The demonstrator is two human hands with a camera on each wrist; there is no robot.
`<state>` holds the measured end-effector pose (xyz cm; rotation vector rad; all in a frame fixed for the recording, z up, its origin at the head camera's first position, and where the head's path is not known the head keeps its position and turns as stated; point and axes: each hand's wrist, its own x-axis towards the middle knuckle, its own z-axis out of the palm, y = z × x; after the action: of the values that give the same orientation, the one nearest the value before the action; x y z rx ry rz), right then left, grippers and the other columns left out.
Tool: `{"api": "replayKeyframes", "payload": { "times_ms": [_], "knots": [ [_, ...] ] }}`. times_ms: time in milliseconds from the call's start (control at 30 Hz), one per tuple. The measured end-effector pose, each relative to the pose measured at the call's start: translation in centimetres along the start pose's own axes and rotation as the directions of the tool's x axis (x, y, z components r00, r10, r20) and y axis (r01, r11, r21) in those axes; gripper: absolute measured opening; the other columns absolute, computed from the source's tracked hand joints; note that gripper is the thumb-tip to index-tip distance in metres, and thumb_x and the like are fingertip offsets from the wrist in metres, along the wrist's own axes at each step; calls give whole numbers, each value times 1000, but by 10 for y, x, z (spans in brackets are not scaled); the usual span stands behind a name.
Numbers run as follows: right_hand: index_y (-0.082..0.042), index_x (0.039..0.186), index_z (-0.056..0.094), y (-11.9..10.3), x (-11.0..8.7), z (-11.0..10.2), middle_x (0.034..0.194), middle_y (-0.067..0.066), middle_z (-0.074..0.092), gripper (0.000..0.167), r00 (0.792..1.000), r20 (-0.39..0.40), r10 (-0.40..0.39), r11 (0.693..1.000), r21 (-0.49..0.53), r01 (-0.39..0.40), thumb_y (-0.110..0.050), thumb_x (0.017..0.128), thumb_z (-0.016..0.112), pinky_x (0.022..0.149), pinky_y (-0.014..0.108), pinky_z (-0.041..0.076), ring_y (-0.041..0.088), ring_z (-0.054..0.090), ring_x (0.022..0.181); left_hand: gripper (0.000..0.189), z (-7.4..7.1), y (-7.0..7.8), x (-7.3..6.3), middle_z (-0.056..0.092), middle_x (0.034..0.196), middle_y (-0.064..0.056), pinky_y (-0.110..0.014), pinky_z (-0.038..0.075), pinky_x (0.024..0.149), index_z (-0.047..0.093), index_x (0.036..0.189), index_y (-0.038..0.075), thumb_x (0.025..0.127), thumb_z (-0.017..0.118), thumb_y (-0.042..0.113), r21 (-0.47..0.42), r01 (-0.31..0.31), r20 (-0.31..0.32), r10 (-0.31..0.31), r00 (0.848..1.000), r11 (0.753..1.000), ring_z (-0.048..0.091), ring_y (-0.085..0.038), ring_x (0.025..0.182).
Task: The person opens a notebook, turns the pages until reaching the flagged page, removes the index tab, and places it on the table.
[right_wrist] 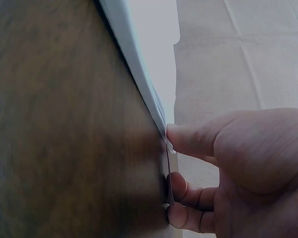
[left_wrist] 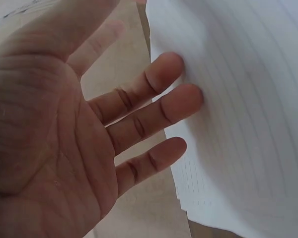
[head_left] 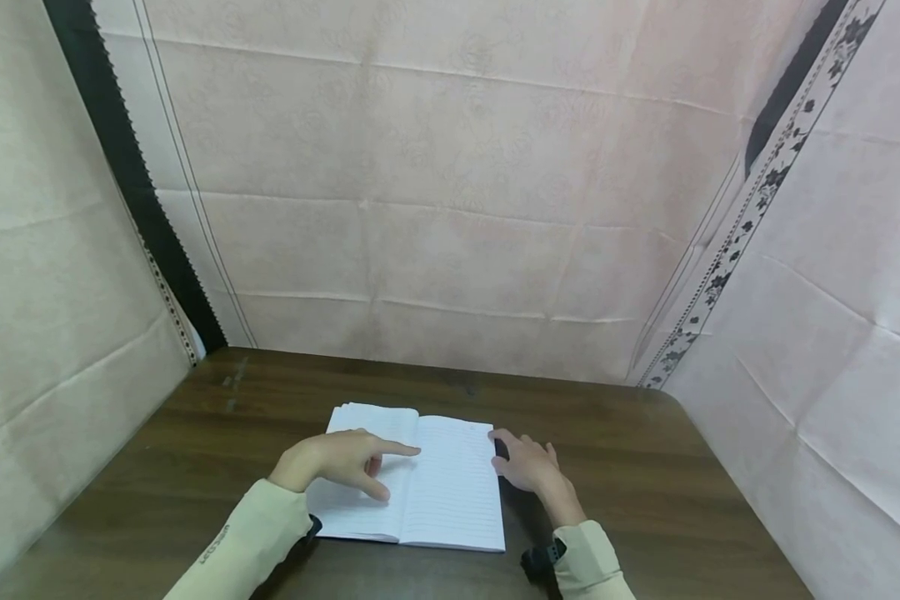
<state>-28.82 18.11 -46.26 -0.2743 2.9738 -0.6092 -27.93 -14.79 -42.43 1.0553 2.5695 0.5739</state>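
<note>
An open lined notebook (head_left: pixel 453 487) lies on the brown wooden table, its two white pages facing up. Over the left page is my left hand (head_left: pixel 337 460), index finger stretched toward the centre fold and thumb spread apart. The left wrist view shows the palm of this hand (left_wrist: pixel 49 139) and loosely extended fingers beside the ruled page (left_wrist: pixel 248 99); contact with the paper is unclear. At the notebook's right edge, my right hand (head_left: pixel 528 464) has its thumb and index fingertips apart. In the right wrist view, the thumb of that hand (right_wrist: pixel 253 158) touches the page edge (right_wrist: pixel 149 64), other fingertips lower down.
The wooden table (head_left: pixel 645 483) extends around the notebook on all sides. Pale cloth sheets hang behind it (head_left: pixel 450 208) and along its left (head_left: pixel 60 292) and right (head_left: pixel 817 333) sides. Dark bands (right_wrist: pixel 119 59) border the notebook's lower edge.
</note>
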Motion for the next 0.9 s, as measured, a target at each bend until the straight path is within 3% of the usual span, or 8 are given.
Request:
{"api": "replayKeyframes", "payload": {
  "times_ms": [367, 567, 900],
  "knots": [
    [-21, 144, 51, -1, 0, -1, 141, 18, 55, 48, 1000, 2, 8, 1000, -5, -8, -30, 98, 63, 111, 70, 12, 43, 41, 137, 73, 13, 18, 10, 52, 85, 8, -24, 40, 73, 52, 146, 36, 80, 83, 39, 125, -46, 39, 41, 998, 991, 44, -4, 75],
    [-22, 144, 51, 0, -2, 1, 142, 18, 54, 49, 1000, 0, 11, 1000, -6, -11, -30, 98, 63, 112, 70, 12, 43, 41, 137, 75, 23, 27, 15, 48, 90, 7, -22, 39, 68, 53, 144, 39, 76, 86, 42, 155, -32, 38, 26, 999, 987, 42, -5, 74],
    [-23, 144, 51, 1, 3, 2, 140, 18, 55, 50, 1000, 0, 9, 1000, -15, -9, -32, 97, 64, 112, 70, 13, 43, 44, 134, 87, 39, 33, 24, 45, 120, 4, -24, 45, 78, 49, 148, 34, 72, 85, 52, 246, -83, -4, 87, 996, 966, 47, -5, 86]
  ]
}}
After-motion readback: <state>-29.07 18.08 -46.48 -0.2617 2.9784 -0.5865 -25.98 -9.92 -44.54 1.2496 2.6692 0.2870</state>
